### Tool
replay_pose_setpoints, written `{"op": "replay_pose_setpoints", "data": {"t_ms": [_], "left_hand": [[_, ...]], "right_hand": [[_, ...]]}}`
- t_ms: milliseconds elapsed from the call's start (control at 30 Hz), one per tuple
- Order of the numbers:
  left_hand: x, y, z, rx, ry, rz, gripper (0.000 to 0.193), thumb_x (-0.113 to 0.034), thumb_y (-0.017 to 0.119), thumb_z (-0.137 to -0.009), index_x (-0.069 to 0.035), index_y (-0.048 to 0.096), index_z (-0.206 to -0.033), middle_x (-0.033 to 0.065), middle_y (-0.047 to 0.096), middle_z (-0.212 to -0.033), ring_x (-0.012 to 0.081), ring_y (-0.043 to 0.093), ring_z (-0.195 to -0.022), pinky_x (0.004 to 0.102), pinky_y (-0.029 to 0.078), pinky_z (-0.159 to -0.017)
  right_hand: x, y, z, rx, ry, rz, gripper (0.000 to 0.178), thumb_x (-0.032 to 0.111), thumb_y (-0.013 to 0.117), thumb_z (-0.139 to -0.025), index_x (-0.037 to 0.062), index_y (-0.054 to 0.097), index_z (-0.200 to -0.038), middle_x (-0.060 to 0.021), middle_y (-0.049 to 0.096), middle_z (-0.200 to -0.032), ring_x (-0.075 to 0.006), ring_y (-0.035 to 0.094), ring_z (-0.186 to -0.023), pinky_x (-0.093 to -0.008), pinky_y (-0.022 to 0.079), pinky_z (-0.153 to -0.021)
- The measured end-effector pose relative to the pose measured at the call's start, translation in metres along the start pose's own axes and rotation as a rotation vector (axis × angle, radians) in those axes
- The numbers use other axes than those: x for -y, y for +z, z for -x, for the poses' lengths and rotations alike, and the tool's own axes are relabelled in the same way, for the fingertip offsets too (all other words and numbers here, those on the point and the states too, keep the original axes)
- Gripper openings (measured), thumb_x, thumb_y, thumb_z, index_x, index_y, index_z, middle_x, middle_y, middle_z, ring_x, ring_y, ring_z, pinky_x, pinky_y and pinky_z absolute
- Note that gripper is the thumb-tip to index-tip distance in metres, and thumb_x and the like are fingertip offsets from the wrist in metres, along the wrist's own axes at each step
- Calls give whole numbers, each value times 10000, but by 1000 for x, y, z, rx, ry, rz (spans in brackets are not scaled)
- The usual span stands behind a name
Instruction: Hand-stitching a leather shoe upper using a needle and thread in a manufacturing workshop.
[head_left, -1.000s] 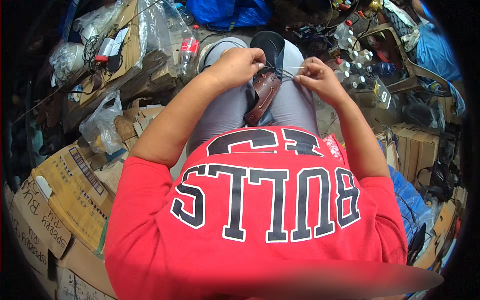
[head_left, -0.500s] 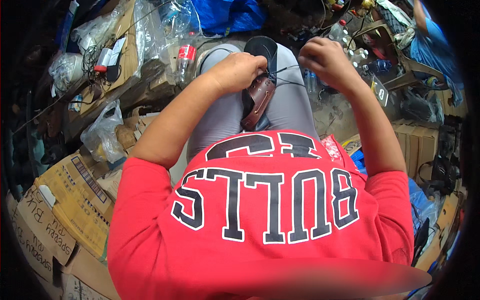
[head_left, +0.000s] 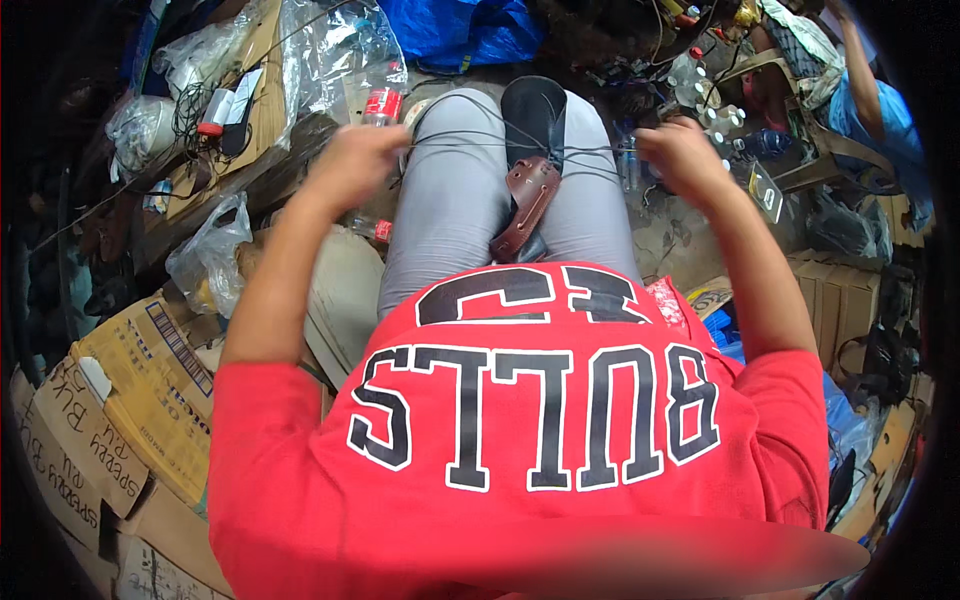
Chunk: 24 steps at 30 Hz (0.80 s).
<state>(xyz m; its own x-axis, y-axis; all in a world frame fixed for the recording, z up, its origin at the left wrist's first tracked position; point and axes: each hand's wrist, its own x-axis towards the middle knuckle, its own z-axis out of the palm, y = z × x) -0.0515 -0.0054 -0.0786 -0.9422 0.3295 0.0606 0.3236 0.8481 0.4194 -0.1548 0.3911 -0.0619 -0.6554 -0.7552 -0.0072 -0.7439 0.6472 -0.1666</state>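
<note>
A brown leather shoe point(head_left: 532, 195) with a black sole or lining lies between my thighs, its black end point(head_left: 533, 108) pointing away from me. Dark thread point(head_left: 455, 146) runs out from the shoe to both sides, pulled fairly straight. Out to the left, my left hand point(head_left: 362, 165) is closed on one length of it, slightly blurred. My right hand point(head_left: 685, 158), beyond my right knee, is closed on the other length. Neither hand touches the shoe. Any needle or tool in the fingers is too small to make out.
A red-labelled plastic bottle point(head_left: 383, 105) stands by my left knee. Flattened cardboard boxes point(head_left: 140, 400) lie at the left, and several small bottles point(head_left: 715, 115) at the far right. A blue plastic sheet point(head_left: 465, 35) lies ahead. Another person's arm point(head_left: 862, 80) shows at the far right.
My left hand has left the shoe and swung out to the left. My right hand has moved slightly outward and down. The thread is now stretched to both sides.
</note>
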Motion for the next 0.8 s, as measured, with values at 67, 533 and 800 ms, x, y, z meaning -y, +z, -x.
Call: {"op": "replay_pose_setpoints", "data": {"t_ms": [67, 533, 800], "left_hand": [[11, -22, 22, -19, -393, 387, 111, -109, 634, -828, -33, 623, -908, 31, 616, -743, 121, 576, -697, 278, 455, -661], [-77, -8, 0, 131, 217, 541, 138, -130, 616, -853, 5, 594, -875, 104, 618, -797, 198, 607, -747, 332, 487, -675], [141, -253, 134, -487, -801, -710, 394, -407, 567, -838, -129, 641, -1108, 109, 654, -1047, 260, 630, -952, 343, 473, -813]], "right_hand": [[-16, -13, 12, -40, 322, -487, 123, 193, 661, -798, 73, 645, -816, -51, 615, -700, -173, 576, -686, -306, 438, -625], [59, -16, -4, 247, 77, -878, 250, 266, 548, -922, 25, 606, -959, -59, 615, -804, -137, 559, -739, -271, 455, -688], [-192, -17, 272, -141, 902, -227, 327, 334, 581, -862, 115, 650, -1094, -134, 658, -1010, -199, 613, -934, -306, 447, -840]]}}
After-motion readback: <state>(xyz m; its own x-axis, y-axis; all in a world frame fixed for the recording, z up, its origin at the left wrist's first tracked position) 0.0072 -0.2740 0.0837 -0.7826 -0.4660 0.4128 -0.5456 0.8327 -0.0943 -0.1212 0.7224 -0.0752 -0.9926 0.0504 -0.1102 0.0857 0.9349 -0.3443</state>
